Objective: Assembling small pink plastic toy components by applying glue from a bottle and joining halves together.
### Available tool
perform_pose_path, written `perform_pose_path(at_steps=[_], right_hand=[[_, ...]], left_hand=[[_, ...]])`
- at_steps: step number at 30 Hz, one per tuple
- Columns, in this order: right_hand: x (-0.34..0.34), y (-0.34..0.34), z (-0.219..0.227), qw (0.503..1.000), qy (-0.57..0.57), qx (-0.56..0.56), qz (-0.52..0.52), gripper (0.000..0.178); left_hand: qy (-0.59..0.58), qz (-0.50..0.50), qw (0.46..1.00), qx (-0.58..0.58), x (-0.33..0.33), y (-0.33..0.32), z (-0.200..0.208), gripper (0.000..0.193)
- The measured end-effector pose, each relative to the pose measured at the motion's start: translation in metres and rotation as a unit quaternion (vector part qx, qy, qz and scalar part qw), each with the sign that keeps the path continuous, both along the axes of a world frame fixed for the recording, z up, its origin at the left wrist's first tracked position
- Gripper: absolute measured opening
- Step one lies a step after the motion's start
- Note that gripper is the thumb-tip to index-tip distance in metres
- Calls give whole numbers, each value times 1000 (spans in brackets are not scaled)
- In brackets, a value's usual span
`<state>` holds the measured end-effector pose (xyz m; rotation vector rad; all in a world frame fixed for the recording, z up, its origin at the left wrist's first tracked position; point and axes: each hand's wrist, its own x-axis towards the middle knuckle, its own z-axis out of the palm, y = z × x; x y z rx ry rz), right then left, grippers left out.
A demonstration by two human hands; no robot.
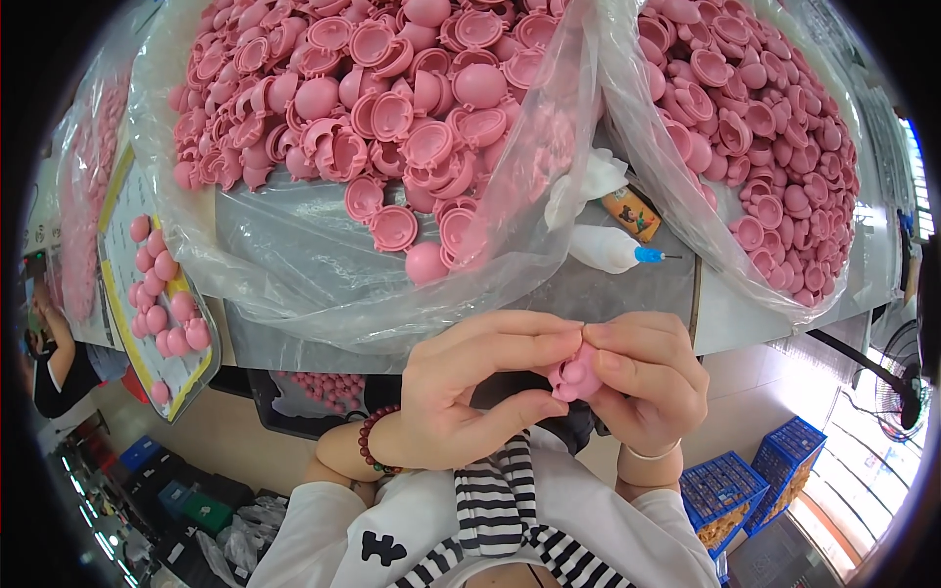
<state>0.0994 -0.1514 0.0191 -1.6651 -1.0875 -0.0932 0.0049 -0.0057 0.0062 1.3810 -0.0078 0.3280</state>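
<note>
Between the fingertips of both hands is a small pink plastic piece (576, 376), rounded with little lobes. My left hand (470, 384) pinches its left side with thumb and fingers. On the other side, my right hand (649, 377) grips it with curled fingers, which cover part of it. Beyond the hands, a large clear plastic bag (323, 312) lies open with a heap of pink half-shells (392, 118) spilling toward me. A white squeeze bottle (606, 249) with a blue needle tip lies right of that bag, near a crumpled white tissue (588, 184) and a small orange-brown packet (632, 214).
Another clear bag (804, 312) of pink parts stands at the right. Pink balls sit on a yellow-edged white tray (176, 387) at the left. Below the table edge is a black bin (284, 419) with pink pieces. Blue crates (723, 490) stand on the floor, lower right. Another person's arm (59, 338) shows far left.
</note>
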Motion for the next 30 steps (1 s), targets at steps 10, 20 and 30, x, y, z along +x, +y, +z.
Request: perform_pose_path(at_steps=[10, 20, 30], right_hand=[[-20, 1, 2, 999, -44, 11, -24, 33], [-19, 0, -2, 998, -63, 19, -15, 33], [16, 5, 1, 972, 163, 80, -150, 40]], left_hand=[[-9, -1, 1000, -7, 4, 2, -2, 55], [-57, 16, 997, 50, 8, 6, 0, 42], [-26, -129, 917, -377, 2, 7, -4, 60]])
